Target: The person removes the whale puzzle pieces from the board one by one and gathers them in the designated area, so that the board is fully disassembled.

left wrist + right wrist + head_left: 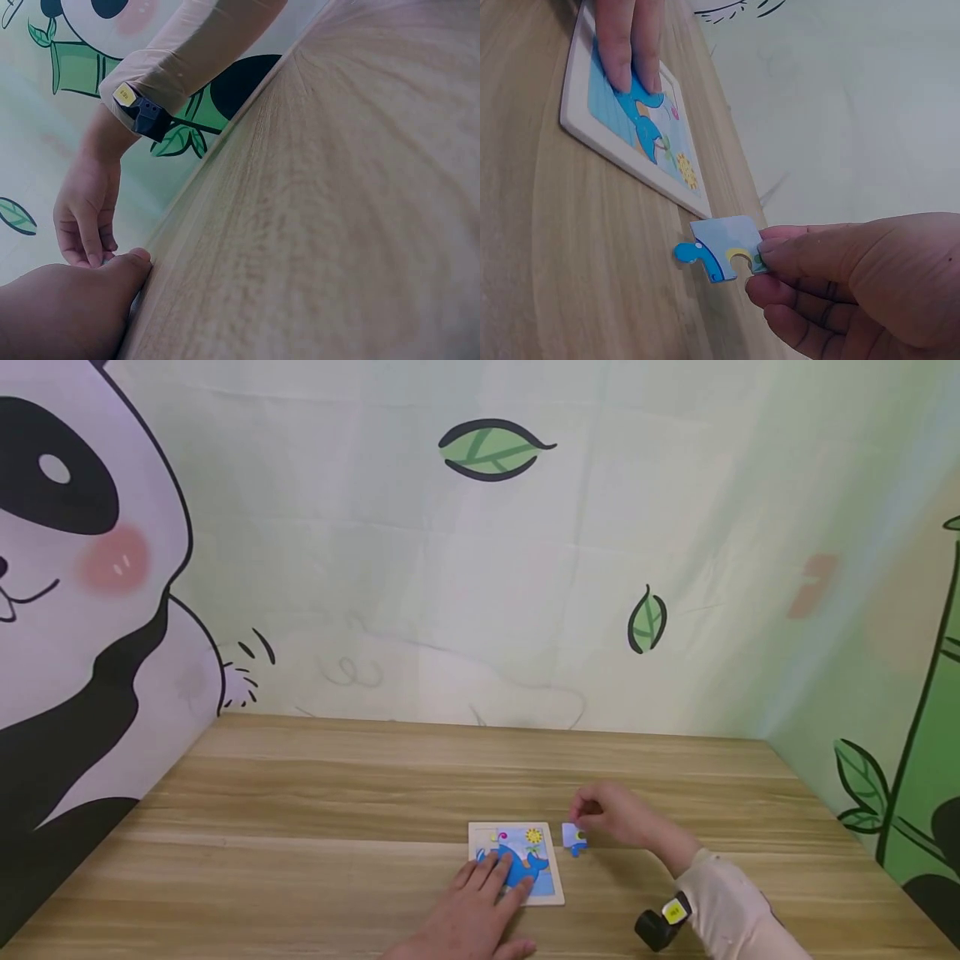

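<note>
Left hand point(474, 903) spread on puzzle point(525, 857); right point(617, 815) pinches piece point(721, 240).

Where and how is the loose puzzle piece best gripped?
Probably at the corner beside its notch, thumb and finger on opposite faces, coming from the side away from the board. The puzzle piece is thin and flat, and the right hand's pinch there leaves the blue tab uncovered.
</note>
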{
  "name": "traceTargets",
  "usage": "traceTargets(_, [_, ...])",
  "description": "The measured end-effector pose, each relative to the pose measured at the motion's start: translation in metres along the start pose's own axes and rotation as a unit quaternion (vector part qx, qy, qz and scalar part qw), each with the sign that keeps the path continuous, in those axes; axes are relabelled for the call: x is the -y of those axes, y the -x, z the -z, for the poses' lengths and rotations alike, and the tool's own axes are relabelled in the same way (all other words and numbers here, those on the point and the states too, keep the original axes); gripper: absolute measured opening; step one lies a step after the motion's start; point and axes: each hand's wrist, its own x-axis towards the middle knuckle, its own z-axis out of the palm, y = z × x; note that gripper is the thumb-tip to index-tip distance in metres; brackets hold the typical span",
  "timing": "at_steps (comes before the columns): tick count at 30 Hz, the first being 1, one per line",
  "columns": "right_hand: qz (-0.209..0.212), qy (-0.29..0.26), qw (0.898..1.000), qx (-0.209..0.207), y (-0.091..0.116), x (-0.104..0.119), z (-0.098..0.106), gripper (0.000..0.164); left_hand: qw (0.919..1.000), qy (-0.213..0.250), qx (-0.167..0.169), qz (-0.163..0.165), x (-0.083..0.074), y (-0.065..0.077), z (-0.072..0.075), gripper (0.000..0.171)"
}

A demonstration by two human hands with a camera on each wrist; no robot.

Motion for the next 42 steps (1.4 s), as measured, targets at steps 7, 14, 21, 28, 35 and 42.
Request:
traceTargets(7, [-0.020,0.011,1.000,0.005,-0.003,-0.009,-0.003,0.007,1.0000,-0.002,0.001,0.002,0.000,0.001,0.001,0.071])
traceTargets(14, [-0.023,0.023,0.999,-0.001,-0.005,-0.016,-0.008,0.006,0.9999,-0.009,-0.008,-0.001,0.000,0.001,0.000,0.071])
traceTargets(21, [-0.031,0.030,0.999,-0.011,-0.005,-0.019,-0.011,0.005,0.9998,-0.017,-0.005,-0.002,-0.001,0.001,0.001,0.070])
traceTargets(28, [-0.049,0.031,0.998,-0.018,-0.006,-0.021,-0.016,0.001,0.9999,-0.013,-0.004,-0.001,0.000,0.001,0.001,0.070])
traceTargets(35, [-0.074,0.028,0.996,-0.039,-0.008,-0.018,-0.021,0.001,0.9999,-0.007,0.007,0.005,0.001,0.002,0.001,0.072])
traceTargets(42, [-0.066,0.027,0.995,-0.067,-0.011,-0.007,-0.025,0.005,0.9997,0.001,0.022,0.007,-0.001,0.001,0.005,0.071])
